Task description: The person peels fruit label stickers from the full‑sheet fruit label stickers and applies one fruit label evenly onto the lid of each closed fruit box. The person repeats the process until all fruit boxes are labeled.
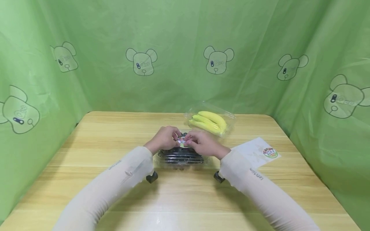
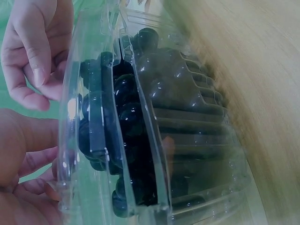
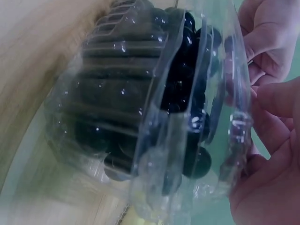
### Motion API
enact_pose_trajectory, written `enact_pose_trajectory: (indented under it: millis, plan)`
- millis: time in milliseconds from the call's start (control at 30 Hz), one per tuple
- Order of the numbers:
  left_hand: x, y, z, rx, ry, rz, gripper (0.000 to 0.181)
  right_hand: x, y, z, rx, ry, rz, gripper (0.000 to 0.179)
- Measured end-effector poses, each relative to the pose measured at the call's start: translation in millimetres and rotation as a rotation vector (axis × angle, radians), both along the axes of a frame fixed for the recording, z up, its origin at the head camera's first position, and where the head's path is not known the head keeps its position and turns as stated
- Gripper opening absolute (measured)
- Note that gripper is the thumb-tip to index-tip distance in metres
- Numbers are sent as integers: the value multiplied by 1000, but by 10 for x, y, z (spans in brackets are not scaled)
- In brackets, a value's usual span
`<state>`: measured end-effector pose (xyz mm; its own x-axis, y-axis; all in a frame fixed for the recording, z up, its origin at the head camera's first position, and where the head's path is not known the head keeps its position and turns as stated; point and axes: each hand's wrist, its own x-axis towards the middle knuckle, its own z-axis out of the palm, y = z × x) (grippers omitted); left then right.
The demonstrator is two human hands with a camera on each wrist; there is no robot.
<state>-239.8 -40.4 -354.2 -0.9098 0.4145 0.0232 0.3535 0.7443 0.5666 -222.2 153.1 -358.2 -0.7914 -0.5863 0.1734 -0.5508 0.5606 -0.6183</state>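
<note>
A clear plastic clamshell box (image 1: 182,162) full of dark grapes (image 2: 133,122) sits on the table in front of me, its lid down over the fruit. Above its top, a small round printed sticker (image 1: 182,141) shows between both hands. My left hand (image 1: 166,138) pinches the sticker's left edge between thumb and fingers. From the other side, my right hand (image 1: 204,143) pinches the right edge. In the wrist views the fingers (image 3: 267,105) stay right at the lid, seen through its clear plastic; the sticker itself is hidden there.
Behind the grape box, to the right, a clear box holds yellow bananas (image 1: 209,122). A white backing sheet (image 1: 254,152) with another round sticker (image 1: 270,152) lies right of my right wrist. Green curtains (image 1: 179,86) stand around the wooden table (image 1: 95,150).
</note>
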Motion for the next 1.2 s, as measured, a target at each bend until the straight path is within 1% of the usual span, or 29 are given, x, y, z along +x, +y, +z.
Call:
enact_pose_trajectory:
  millis: [133,267,667,1033,1200]
  plan:
    - [-6,4,-10,-2,15,-2,31,-8,-31,-33,-16,11,55,12]
    - [-17,2,-22,2,20,-1,31,-18,-35,-59,-9,23,91,12]
    - [-30,-9,-13,18,-11,0,31,1,-32,-49,-1,7,102,12]
    - [-30,-11,-18,3,4,1,30,25,-35,-32,11,11,100,13]
    - [-24,-21,-13,25,0,3,29,23,-16,-22,17,43,57,11]
